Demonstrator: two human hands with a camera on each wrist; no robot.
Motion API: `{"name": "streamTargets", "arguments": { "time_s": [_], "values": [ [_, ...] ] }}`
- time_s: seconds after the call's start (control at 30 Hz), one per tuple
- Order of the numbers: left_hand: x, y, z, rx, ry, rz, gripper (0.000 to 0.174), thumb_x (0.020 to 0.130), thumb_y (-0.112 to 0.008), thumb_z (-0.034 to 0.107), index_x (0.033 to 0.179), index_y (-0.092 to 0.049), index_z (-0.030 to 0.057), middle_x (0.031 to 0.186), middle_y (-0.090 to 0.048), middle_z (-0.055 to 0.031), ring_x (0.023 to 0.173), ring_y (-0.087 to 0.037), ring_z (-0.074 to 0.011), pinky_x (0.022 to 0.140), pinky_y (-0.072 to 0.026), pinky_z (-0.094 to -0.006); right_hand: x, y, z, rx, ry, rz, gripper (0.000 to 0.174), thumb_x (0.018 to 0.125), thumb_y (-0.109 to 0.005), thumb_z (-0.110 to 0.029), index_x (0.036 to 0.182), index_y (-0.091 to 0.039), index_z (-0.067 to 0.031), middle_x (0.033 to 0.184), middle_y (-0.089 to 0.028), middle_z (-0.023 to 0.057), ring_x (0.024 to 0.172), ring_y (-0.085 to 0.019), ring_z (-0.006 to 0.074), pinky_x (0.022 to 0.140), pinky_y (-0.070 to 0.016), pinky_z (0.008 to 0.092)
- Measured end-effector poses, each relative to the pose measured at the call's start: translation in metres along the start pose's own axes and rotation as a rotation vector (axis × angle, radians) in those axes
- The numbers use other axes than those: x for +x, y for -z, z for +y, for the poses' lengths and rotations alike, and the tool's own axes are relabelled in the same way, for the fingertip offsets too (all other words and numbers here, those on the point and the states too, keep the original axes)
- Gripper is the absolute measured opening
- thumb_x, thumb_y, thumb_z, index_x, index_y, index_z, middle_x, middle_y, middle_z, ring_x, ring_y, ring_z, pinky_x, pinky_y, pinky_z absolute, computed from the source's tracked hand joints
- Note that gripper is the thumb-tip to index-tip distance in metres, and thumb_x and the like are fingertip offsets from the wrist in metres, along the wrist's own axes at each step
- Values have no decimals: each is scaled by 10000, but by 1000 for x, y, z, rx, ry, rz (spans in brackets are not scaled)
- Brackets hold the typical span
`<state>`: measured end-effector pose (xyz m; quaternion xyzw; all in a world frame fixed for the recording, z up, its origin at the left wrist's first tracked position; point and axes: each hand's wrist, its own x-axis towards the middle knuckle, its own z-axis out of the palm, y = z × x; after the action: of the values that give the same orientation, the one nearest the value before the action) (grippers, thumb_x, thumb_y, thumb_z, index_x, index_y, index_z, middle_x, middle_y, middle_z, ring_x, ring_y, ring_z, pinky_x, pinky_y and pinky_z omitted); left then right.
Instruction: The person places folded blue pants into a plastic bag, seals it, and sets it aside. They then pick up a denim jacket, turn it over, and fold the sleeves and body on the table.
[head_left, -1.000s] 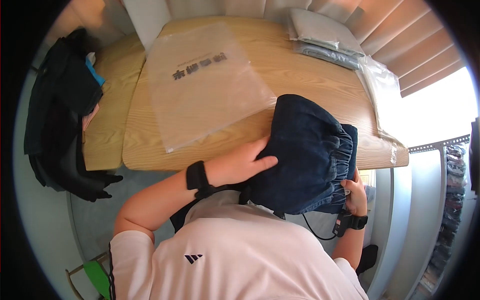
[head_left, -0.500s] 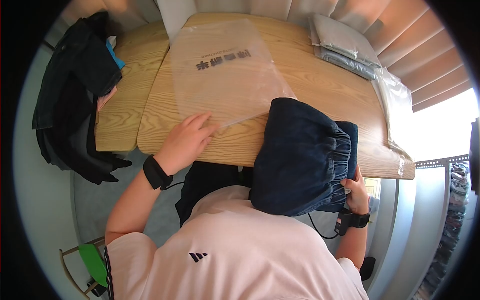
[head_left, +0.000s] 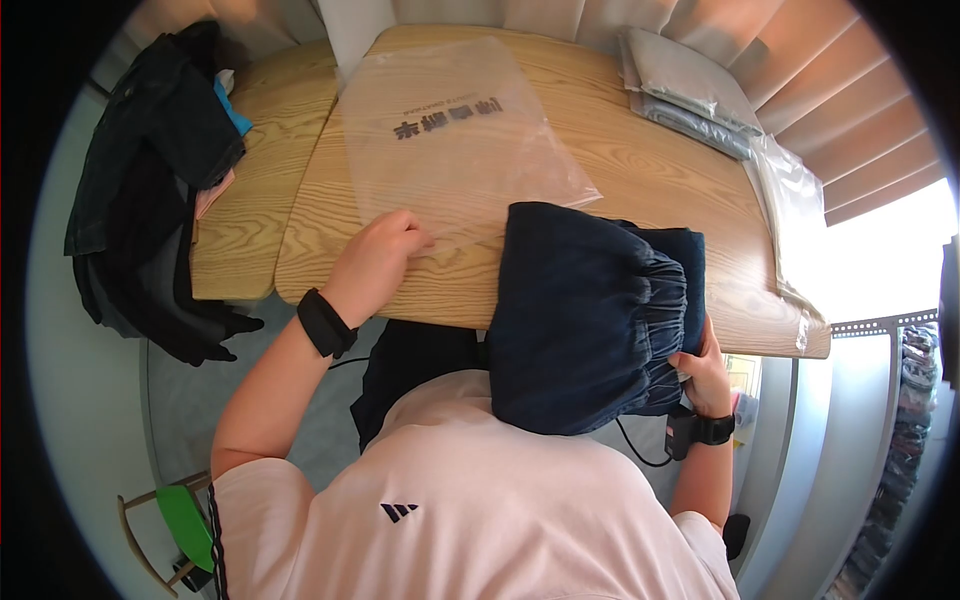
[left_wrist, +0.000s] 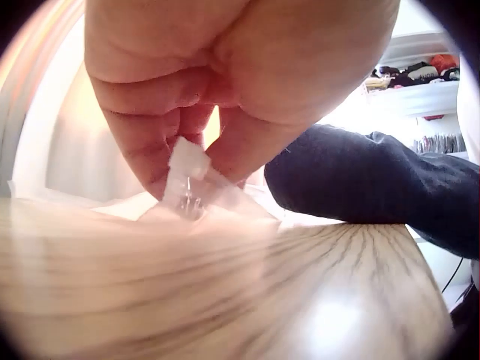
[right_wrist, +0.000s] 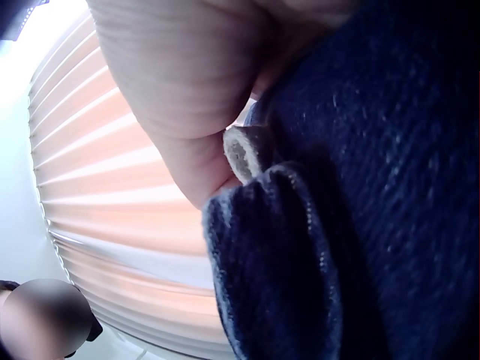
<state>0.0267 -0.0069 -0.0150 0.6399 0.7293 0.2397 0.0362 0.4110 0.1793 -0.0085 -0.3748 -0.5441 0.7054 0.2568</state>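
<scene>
My left hand point(head_left: 372, 262) pinches the near edge of a clear plastic bag point(head_left: 440, 175) printed with dark characters. The bag lies flat on the wooden table point(head_left: 350, 290); in the left wrist view its crumpled edge point(left_wrist: 186, 176) sits between thumb and fingers. Folded dark blue jeans point(head_left: 570, 320) with a gathered elastic waist rest partly over the table's front edge, against my body. At the waistband side my right hand point(head_left: 710, 385) grips them, thumb on top. Close to that thumb, the right wrist view shows a small pale fabric loop point(right_wrist: 244, 152).
Packed clear bags point(head_left: 690, 85) are stacked at the table's back right, with another loose clear bag point(head_left: 790, 210) along the right edge. Dark garments point(head_left: 150, 180) hang over the left side. A green chair point(head_left: 185, 520) stands low at left.
My left hand has left the jeans, moved left to the bag, and its fingers have closed on the bag's edge. The jeans have shifted slightly left with my right hand.
</scene>
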Motion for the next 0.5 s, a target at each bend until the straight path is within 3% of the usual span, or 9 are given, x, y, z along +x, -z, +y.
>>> {"name": "streamTargets", "arguments": {
  "time_s": [0.23,0.33,0.4,0.43,0.5],
  "values": [
    [11,-5,12,-164,-5,-66,752,659,-495,-207,1357,-408,57,1095,-475,-129,970,-501,-280,817,-449,-302,23,-31,-19,-118,-22,-121,865,592,-653,51,1386,-311,7,1215,-509,76,1089,-488,142,962,-367,248],
    [13,-5,21,-302,8,17,625,735,-510,-156,1329,-418,19,1031,-478,-142,899,-499,-299,773,-450,-329,32,-48,-34,-271,49,-183,854,606,-653,42,1387,-307,11,1194,-513,74,1067,-493,133,946,-377,243],
    [13,2,25,-372,79,11,669,715,-503,-173,1345,-401,27,1038,-469,-144,905,-500,-300,783,-449,-328,46,-46,-35,-333,146,-236,840,623,-659,30,1385,-305,14,1155,-526,67,1025,-505,122,904,-408,239],
    [13,4,26,-445,150,5,713,694,-497,-190,1361,-384,34,1044,-459,-146,911,-500,-302,793,-448,-327,50,-50,-40,-350,66,-259,833,629,-661,26,1383,-308,14,1140,-530,66,1009,-510,125,889,-419,241],
    [12,4,23,-397,115,36,732,691,-487,-198,1369,-385,59,1046,-458,-144,911,-505,-301,804,-448,-331,61,-52,-49,-399,-118,-293,793,656,-661,22,1372,-320,18,1120,-540,70,981,-519,136,856,-444,250]
  ]
}}
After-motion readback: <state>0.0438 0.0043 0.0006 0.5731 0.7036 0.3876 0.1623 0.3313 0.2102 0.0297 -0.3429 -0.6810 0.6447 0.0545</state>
